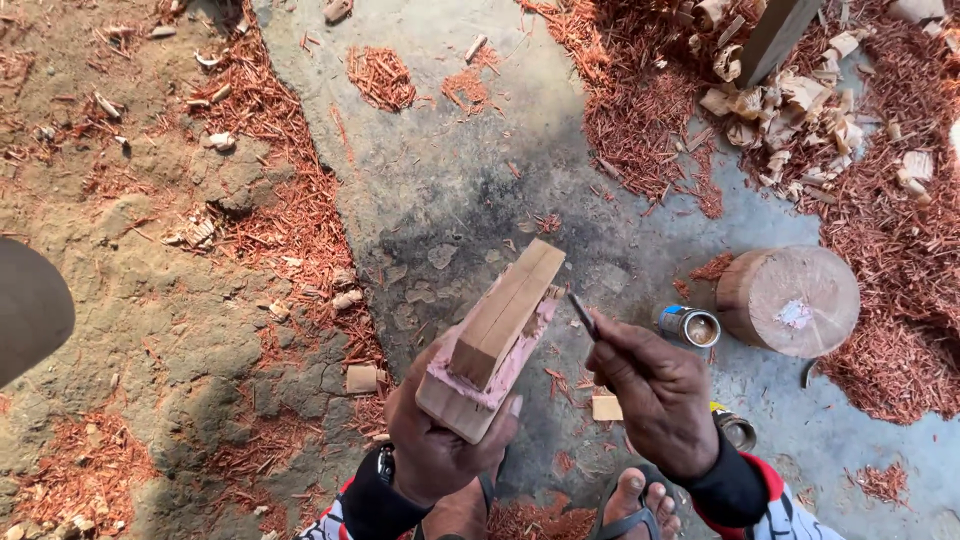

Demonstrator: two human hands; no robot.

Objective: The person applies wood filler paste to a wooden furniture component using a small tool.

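Observation:
My left hand [435, 445] grips the near end of a pale wooden block [495, 335] made of joined pieces, with a pinkish coat on its side. The block tilts up and away from me. My right hand [655, 395] pinches a thin dark tool [583, 314], like a small brush or stick, its tip close to the block's right side near the top. A watch sits on my left wrist.
A small open tin [690, 327] and a round log stump [790, 300] stand to the right on the grey concrete [450, 170]. Another small tin [737, 430] lies near my right wrist. Red wood shavings [640, 110] cover the ground. My sandalled foot [635, 505] is below.

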